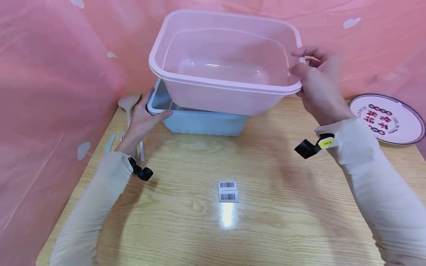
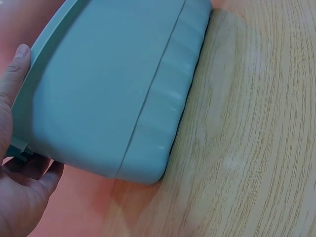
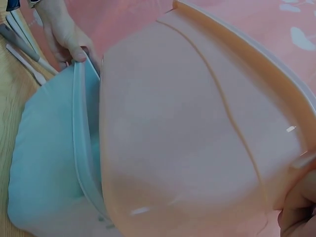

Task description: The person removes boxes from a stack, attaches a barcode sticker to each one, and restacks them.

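A pink plastic basin (image 1: 219,96) is held up at the back of the table, its opening toward the head camera. My right hand (image 1: 317,79) grips its right rim, thumb inside and fingers outside. Below and behind it, a light blue basin (image 1: 206,123) stands on the table, partly hidden by the pink one. My left hand (image 1: 143,114) holds the blue basin's left end, with the thumb along the front rim. In the left wrist view, fingers (image 2: 52,177) reach under that rim. I cannot tell whether the two basins touch.
At the back left lie a beige ladle-like utensil (image 1: 128,103), a pale blue knife (image 1: 110,143) and a slim light handle (image 1: 141,151). A round plate (image 1: 406,122) with red lettering is at the right. Barcode labels (image 1: 227,191) lie mid-table. Pink cloth (image 1: 50,92) hangs behind and left.
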Action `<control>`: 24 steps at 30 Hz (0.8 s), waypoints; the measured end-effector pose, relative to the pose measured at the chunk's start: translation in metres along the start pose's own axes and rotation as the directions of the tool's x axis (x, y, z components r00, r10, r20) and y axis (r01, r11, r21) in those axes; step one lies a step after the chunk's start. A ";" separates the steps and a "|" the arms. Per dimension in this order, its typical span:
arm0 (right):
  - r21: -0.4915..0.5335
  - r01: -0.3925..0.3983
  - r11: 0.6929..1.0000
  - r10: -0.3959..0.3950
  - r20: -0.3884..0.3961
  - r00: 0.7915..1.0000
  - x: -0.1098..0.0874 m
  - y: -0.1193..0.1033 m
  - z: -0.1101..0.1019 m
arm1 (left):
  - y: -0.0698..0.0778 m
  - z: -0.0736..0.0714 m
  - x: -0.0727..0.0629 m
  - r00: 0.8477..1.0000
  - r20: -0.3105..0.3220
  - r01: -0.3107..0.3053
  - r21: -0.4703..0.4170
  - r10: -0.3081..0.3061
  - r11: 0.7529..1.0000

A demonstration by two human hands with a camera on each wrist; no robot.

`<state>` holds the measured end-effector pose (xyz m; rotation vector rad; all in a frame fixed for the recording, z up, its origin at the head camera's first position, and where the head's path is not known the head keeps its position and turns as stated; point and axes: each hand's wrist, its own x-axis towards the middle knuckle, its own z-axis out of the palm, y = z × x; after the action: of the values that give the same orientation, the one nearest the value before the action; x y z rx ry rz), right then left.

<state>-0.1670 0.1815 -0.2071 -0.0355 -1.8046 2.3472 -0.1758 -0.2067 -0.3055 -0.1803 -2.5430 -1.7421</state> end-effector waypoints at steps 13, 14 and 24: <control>0.015 -0.049 0.999 0.049 -0.032 0.998 -0.010 -0.013 -0.053 | 0.001 0.001 -0.005 0.999 0.002 0.044 0.048 -0.044 0.998; 0.032 -0.047 0.998 0.048 -0.027 0.999 -0.011 -0.013 -0.057 | 0.001 0.002 -0.005 0.999 0.000 0.038 0.050 -0.039 0.998; 0.245 -0.052 0.968 0.051 0.010 0.999 -0.016 -0.012 -0.099 | -0.024 -0.002 0.005 1.000 -0.012 0.025 0.027 -0.025 0.999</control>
<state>-0.1366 0.2762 -0.2226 -0.0451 -1.5183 2.5900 -0.1842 -0.2166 -0.3268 -0.1375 -2.5703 -1.7110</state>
